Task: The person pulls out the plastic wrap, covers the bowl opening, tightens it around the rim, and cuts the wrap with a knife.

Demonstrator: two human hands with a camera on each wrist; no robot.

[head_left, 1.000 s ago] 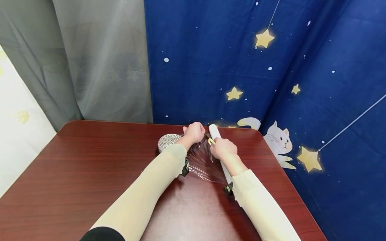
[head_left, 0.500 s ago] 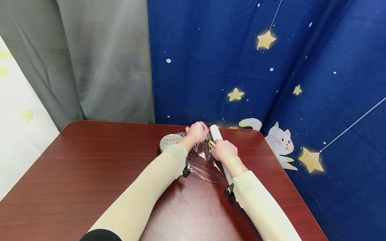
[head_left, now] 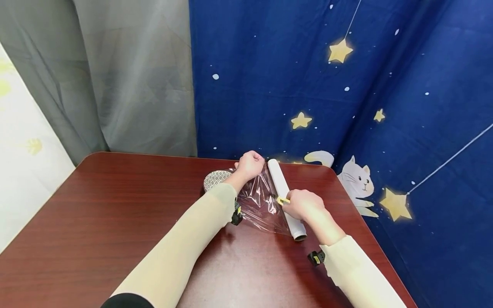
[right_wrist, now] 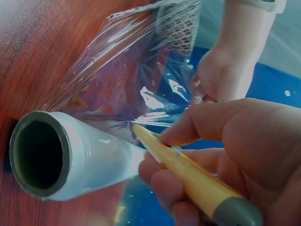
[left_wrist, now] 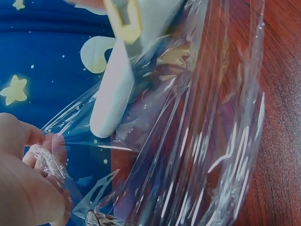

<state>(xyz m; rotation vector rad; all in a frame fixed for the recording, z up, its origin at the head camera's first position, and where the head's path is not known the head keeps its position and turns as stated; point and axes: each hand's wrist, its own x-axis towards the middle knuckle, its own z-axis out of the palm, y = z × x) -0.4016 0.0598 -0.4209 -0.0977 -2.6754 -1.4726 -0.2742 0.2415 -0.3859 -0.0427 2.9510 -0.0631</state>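
My left hand (head_left: 249, 165) pinches the edge of clear cling film (head_left: 259, 197) near the table's far edge. The film stretches in wrinkles to a white roll (head_left: 279, 182) lying at the right. In my right hand (head_left: 306, 204) is a yellow utility knife (right_wrist: 186, 172) with a grey end. Its tip meets the film beside the roll in the right wrist view, and the left wrist view shows its metal blade (left_wrist: 134, 49). Behind my left forearm sits a round dish with a grey lattice pattern (head_left: 215, 179), partly hidden and partly under the film.
The dark red wooden table (head_left: 127, 205) reaches to a grey curtain (head_left: 142, 85) and a blue star-printed curtain (head_left: 254, 85) at the back. Both forearms, in cream sleeves (head_left: 192, 239), stretch across the table. The roll's hollow core (right_wrist: 40, 157) faces me.
My right hand has moved with the knife toward me and to the right along the roll, uncovering its near end. The left hand keeps its hold on the film, slightly higher.
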